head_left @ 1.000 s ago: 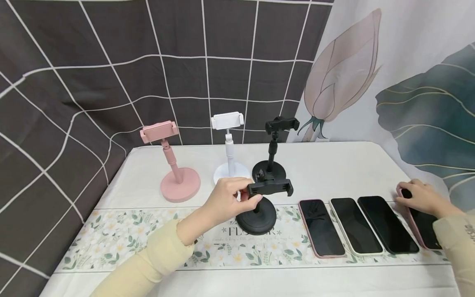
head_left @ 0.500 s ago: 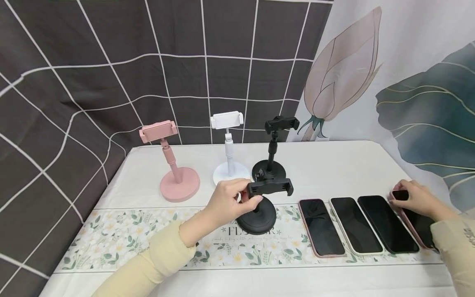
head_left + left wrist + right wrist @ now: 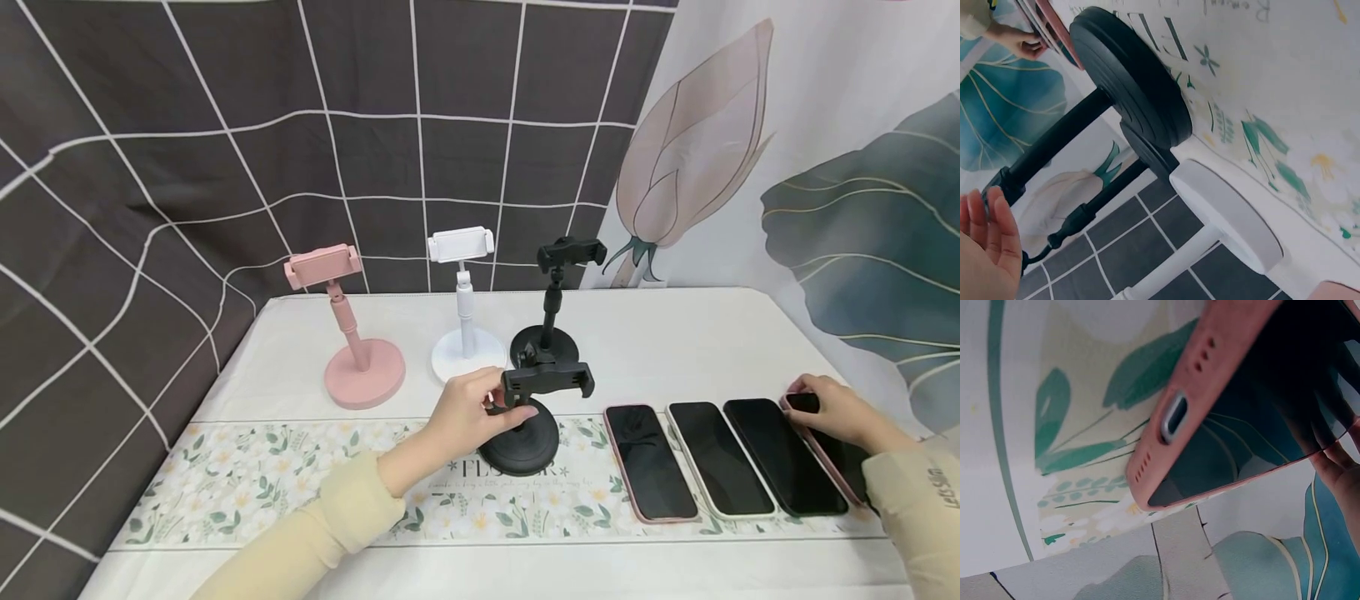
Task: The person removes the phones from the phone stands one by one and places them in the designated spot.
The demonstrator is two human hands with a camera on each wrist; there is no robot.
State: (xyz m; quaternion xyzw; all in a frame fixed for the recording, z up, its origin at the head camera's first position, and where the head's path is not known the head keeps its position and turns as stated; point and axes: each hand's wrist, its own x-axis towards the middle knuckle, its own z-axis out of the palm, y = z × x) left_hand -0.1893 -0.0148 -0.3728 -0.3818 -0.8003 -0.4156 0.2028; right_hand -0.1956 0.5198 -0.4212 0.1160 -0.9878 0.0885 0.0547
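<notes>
My left hand point(image 3: 472, 410) holds the front black phone stand point(image 3: 521, 448) around its post, just below the clamp. In the left wrist view, the fingers lie loosely curved at the top of that post; the thumb is hidden. At the far right, my right hand point(image 3: 836, 408) grips the far end of a smartphone in a pink case point(image 3: 842, 457), fingers and thumb on its sides. That smartphone lies screen up, close beside another black smartphone point(image 3: 783, 454). Its charging port end and pink case point(image 3: 1179, 419) show in the right wrist view.
Pink point(image 3: 365, 373), white point(image 3: 467, 354) and black point(image 3: 551, 317) phone stands form a back row. Left of the black smartphone lie a light-cased smartphone point(image 3: 720, 458) and a pink-cased one point(image 3: 651, 462). A floral strip point(image 3: 247, 483) crosses the white table; curtains hang behind.
My right hand has slid the pink-cased smartphone left, up beside the black one. My left hand stays at the front stand, its thumb slightly lower and straighter.
</notes>
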